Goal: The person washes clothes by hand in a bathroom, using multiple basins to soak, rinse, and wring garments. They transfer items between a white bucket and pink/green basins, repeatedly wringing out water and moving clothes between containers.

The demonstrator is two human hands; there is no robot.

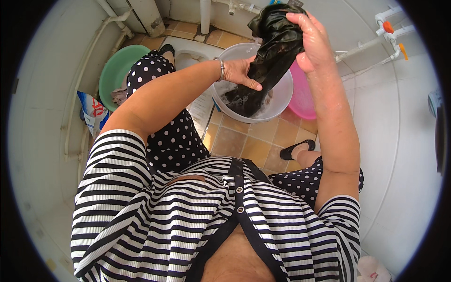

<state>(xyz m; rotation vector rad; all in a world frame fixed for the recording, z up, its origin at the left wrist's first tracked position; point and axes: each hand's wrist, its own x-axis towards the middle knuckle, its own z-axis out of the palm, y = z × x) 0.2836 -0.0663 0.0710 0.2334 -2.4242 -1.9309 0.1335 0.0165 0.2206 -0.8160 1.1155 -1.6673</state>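
Observation:
A wet black cloth garment (271, 63) hangs down into a white plastic basin (287, 93) that holds sudsy water. My right hand (314, 40) grips the garment's bunched upper end, raised above the basin's right side. Lower down, my left hand (243, 73), with a metal bracelet at the wrist, lies against the garment with the thumb in front; its other fingers are mostly hidden behind the cloth. The garment's bottom end rests in the foamy water.
A green basin (109, 75) with cloth stands left, beside a detergent bag (93, 111). A pink basin (302, 95) sits right of the white one. A squat toilet (202, 109) lies behind and left. Pipes with orange valve handles (388, 27) run along the right wall.

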